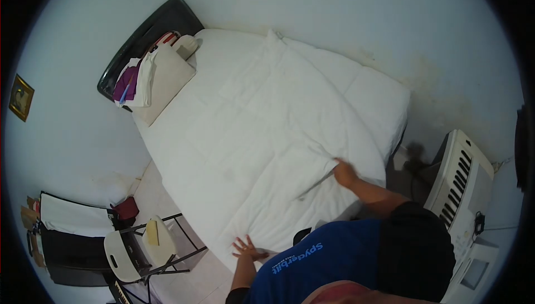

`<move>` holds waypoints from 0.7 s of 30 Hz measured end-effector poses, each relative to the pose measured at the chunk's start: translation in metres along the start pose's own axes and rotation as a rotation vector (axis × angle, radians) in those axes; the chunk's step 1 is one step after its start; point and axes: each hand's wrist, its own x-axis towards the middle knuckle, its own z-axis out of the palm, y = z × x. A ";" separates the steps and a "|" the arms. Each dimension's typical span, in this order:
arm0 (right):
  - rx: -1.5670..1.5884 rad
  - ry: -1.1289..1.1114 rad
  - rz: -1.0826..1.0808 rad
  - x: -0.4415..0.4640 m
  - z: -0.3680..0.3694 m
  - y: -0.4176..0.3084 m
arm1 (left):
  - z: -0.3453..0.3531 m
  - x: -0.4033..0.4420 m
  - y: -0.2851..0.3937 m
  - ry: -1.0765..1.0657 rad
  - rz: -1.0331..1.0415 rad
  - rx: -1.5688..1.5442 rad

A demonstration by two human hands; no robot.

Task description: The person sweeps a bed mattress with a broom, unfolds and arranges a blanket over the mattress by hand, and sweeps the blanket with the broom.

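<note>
A white duvet [245,125] is spread across the bed, wrinkled and lifted into folds near its lower right. My right hand [345,173] is closed on the edge of one fold, and a dark gap shows under the raised cloth beside it. With fingers spread, my left hand [248,249] rests flat on the bedding near the bed's closest edge. Under the duvet's far right edge, a white mattress cover [379,92] shows at the corner.
Pillows [173,78] and folded clothes [146,81] lie against the dark headboard [159,22]. A folding chair [153,242] with a yellow item stands left of the bed. An electronic keyboard [454,187] and a blurred dark fan-like object [417,159] are at the right.
</note>
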 end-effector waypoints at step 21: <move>-0.043 0.576 0.656 0.077 -0.295 0.361 | -0.035 -0.037 0.180 0.156 0.405 -0.240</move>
